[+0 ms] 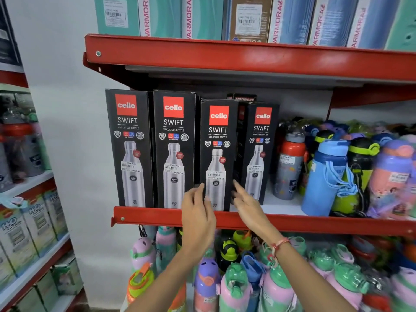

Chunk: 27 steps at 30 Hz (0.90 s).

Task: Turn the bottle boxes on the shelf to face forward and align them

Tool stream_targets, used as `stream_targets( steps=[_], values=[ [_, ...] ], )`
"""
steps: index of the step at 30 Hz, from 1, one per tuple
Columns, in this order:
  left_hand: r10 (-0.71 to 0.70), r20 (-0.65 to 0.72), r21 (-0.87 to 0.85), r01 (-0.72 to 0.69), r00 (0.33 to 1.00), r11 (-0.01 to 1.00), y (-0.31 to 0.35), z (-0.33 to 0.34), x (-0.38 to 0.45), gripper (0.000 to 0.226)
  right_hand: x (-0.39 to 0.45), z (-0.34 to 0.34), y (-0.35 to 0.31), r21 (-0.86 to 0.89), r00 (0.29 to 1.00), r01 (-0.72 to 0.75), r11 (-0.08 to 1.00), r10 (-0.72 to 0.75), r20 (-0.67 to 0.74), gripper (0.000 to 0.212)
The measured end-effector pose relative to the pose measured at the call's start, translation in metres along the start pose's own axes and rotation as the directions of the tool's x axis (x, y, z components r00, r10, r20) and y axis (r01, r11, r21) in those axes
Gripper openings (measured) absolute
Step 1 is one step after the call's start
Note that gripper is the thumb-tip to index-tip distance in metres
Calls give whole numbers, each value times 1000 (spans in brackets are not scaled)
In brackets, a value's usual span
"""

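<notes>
Several black bottle boxes with a red logo stand upright on the red-edged shelf [157, 216], fronts facing me. The two left boxes [129, 147] [174, 149] are taller and sit flush at the shelf's front. The third box [217, 152] stands at the front edge, and the fourth box [258, 152] sits further back. Another dark box [244, 97] is mostly hidden behind them. My left hand [197, 212] is at the third box's lower left corner, fingers apart, its thumb touching the box front. My right hand [246, 202] is by its lower right side, fingers spread.
Loose colourful bottles [326, 174] crowd the shelf to the right of the boxes. More bottles [236, 278] fill the shelf below. Tall teal and blue boxes [202, 16] stand on the shelf above. A second rack with boxed goods [27, 221] is at the left.
</notes>
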<state>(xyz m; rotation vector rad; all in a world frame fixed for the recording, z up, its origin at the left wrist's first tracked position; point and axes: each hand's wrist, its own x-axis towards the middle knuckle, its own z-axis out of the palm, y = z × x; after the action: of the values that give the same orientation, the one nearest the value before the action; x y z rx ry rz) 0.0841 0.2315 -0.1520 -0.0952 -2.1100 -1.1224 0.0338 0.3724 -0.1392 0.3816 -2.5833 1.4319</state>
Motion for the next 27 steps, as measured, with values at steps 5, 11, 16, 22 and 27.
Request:
stream_targets(
  steps=[5, 11, 16, 22, 27],
  values=[
    [118, 238, -232, -62, 964, 971, 33, 39, 4, 39, 14, -30, 23, 36, 859, 26, 999, -4, -513, 38],
    [-142, 517, -232, 298, 844, 926, 47, 91, 27, 68, 35, -46, 44, 267, 983, 14, 964, 36, -181, 62],
    [-171, 455, -207, 291, 874, 934, 42, 84, 13, 70, 12, -45, 50, 62, 993, 30, 998, -22, -113, 55],
    [-126, 409, -173, 212, 904, 962, 36, 54, -9, 72, -27, -41, 46, -88, 993, -8, 996, -2, -117, 55],
    [-127, 489, -172, 238, 863, 956, 40, 45, -10, 67, -35, -44, 36, -130, 992, -59, 990, 44, -116, 58]
  ],
)
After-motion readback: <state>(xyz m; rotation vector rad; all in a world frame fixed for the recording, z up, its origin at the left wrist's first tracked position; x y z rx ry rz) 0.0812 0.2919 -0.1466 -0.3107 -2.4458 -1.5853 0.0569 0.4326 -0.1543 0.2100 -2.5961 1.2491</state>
